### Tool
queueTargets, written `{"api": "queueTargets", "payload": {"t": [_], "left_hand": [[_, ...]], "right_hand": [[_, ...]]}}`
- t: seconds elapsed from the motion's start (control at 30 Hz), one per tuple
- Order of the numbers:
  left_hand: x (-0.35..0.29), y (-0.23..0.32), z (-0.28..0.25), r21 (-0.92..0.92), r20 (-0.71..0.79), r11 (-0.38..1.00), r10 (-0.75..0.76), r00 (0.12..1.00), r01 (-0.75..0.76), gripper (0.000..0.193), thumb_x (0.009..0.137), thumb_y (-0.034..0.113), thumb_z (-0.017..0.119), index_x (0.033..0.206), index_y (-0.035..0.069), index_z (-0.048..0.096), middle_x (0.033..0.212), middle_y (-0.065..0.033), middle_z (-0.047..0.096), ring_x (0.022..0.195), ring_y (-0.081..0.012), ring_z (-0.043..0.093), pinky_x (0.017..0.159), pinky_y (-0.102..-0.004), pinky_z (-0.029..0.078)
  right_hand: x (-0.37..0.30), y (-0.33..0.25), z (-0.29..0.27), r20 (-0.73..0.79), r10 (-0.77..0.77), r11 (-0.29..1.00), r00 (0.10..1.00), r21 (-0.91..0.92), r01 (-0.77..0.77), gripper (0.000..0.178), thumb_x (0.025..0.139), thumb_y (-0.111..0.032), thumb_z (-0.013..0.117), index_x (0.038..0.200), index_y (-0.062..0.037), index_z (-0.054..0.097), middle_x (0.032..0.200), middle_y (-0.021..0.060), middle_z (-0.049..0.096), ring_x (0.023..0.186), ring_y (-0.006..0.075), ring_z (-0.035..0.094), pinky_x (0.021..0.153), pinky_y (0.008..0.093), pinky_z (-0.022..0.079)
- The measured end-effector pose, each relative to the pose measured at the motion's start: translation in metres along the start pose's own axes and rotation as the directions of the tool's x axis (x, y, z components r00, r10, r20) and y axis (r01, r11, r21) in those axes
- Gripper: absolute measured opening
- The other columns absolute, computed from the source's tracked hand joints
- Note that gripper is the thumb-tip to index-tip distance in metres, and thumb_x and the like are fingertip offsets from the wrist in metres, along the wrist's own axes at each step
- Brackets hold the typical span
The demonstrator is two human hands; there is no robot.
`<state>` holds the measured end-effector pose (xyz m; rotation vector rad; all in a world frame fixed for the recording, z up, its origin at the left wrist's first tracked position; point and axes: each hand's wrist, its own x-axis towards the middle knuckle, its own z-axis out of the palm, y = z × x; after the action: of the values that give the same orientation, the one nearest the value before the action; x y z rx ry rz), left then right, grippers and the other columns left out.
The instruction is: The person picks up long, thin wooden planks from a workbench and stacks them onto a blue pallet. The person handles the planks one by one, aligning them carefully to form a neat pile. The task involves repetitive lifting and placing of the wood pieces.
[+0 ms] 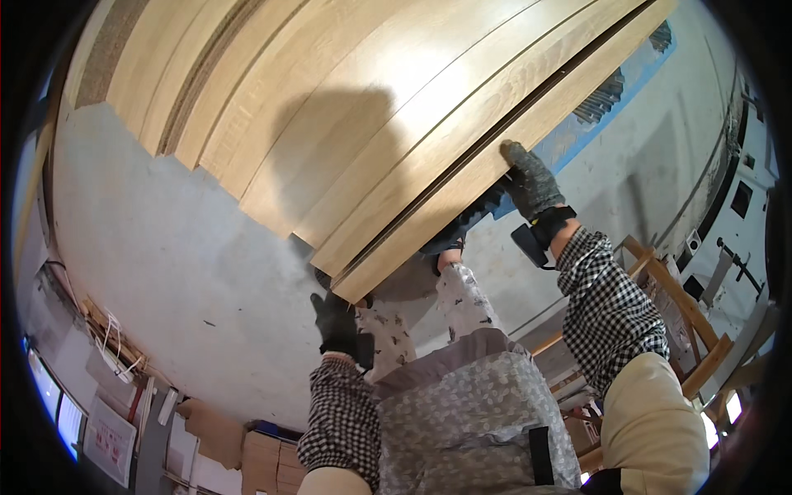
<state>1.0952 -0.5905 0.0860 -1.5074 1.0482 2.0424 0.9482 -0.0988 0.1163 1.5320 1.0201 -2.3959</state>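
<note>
Several long light-wood boards (355, 165) lie side by side in a stack. A narrow gap separates the nearest wooden board (487, 177) from the rest. At that board's near left end is my left hand (337, 323), in a dark glove, its fingers closed about the corner and partly hidden. My right hand (532, 180), in a grey glove, grips the same board's near long edge farther to the right, with fingertips at its top face. What lies under the board is mostly hidden.
A blue sheet (563, 148) with dark ribbed pieces (601, 97) lies beyond my right hand. My feet stand below the boards on the grey floor (181, 256). Wooden frames (685, 318) stand at the right, and cables (111, 351) run along the left.
</note>
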Motion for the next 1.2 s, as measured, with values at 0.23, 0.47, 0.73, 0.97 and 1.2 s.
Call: {"api": "queueTargets", "payload": {"t": [0.23, 0.47, 0.73, 0.97, 1.2], "left_hand": [[-0.001, -0.016, 0.117, 0.690, -0.016, 0.704, 0.251, 0.968, -0.171, 0.052, 0.088, 0.025, 0.060, 0.134, 0.009, 0.039, 0.122, -0.0104, 0.059, 0.111, -0.0223, 0.058, 0.091, -0.0369, 0.050], [0.011, 0.015, 0.080, 0.874, 0.473, -0.316, 0.386, 0.792, -0.369, 0.047, 0.088, 0.019, 0.056, 0.131, 0.005, 0.042, 0.120, -0.0138, 0.060, 0.110, -0.0252, 0.058, 0.088, -0.0361, 0.050], [-0.088, 0.067, -0.010, 0.307, 0.754, -0.565, -0.347, 0.558, -0.766, 0.040, 0.097, 0.026, 0.035, 0.128, 0.009, 0.052, 0.122, -0.0172, 0.058, 0.107, -0.0315, 0.058, 0.090, -0.0448, 0.046], [-0.213, 0.064, 0.151, 0.596, 0.441, -0.479, -0.476, 0.761, -0.644, 0.032, 0.092, 0.030, 0.050, 0.115, 0.010, 0.060, 0.100, -0.0142, 0.062, 0.091, -0.0289, 0.059, 0.080, -0.0415, 0.047], [-0.337, 0.038, 0.284, 0.286, 0.586, -0.467, -0.606, 0.538, -0.837, 0.036, 0.094, 0.036, 0.046, 0.104, 0.007, 0.065, 0.085, -0.0100, 0.063, 0.077, -0.0232, 0.057, 0.074, -0.0346, 0.047]], "right_hand": [[0.026, 0.014, -0.009, -0.037, -0.103, 0.995, 0.994, 0.015, 0.103, 0.039, 0.080, -0.020, 0.075, 0.108, 0.0009, 0.058, 0.104, 0.0131, 0.062, 0.096, 0.0253, 0.061, 0.084, 0.0380, 0.052], [0.029, 0.015, 0.013, 0.064, 0.021, 1.000, 0.998, 0.016, -0.022, 0.028, 0.086, -0.019, 0.065, 0.108, -0.0023, 0.064, 0.107, 0.0111, 0.067, 0.099, 0.0190, 0.062, 0.089, 0.0312, 0.049], [-0.098, -0.023, 0.038, 0.203, -0.320, 0.288, 0.925, -0.910, 0.299, 0.046, 0.084, -0.048, 0.058, 0.089, -0.0040, 0.069, 0.081, 0.0183, 0.066, 0.070, 0.0299, 0.060, 0.068, 0.0365, 0.048], [-0.285, 0.044, -0.057, 0.412, -0.256, 0.469, 0.874, -0.737, 0.486, 0.040, 0.091, -0.040, 0.049, 0.108, -0.0072, 0.065, 0.102, 0.0171, 0.064, 0.094, 0.0304, 0.059, 0.084, 0.0382, 0.046], [-0.486, 0.100, -0.190, 0.094, -0.366, 0.296, 0.926, -0.931, 0.212, 0.033, 0.089, -0.032, 0.047, 0.105, -0.0090, 0.066, 0.111, 0.0167, 0.064, 0.104, 0.0347, 0.059, 0.090, 0.0438, 0.044]]}}
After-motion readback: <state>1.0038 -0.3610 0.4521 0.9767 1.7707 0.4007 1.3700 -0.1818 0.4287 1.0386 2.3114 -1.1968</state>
